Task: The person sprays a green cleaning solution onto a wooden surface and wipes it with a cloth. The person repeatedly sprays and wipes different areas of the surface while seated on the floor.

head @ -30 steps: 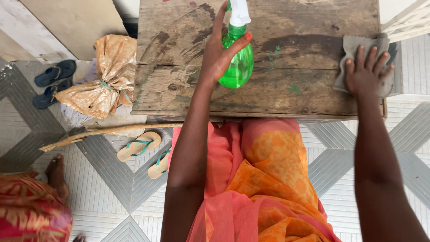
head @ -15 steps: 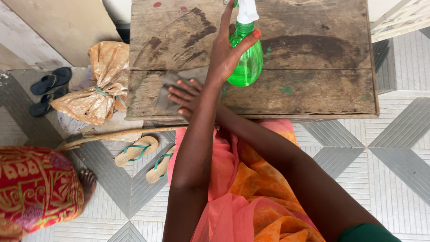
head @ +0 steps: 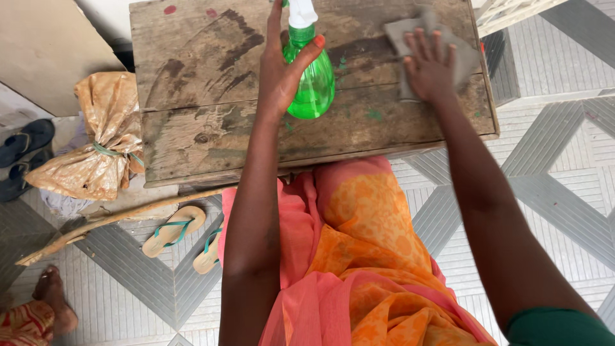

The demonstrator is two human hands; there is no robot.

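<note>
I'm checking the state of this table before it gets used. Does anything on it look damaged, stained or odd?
Yes. The wooden table is worn and scratched, with dark wet-looking streaks across its top and small green flecks by the green spray bottle in the left hand. The right hand presses a grey cloth flat.

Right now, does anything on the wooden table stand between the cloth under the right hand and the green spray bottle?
Nothing visible does. The right hand presses the grey cloth flat on the wooden table; the green spray bottle, held upright by the left hand, stands to its left. Only bare, damp-streaked wood lies between them.
</note>
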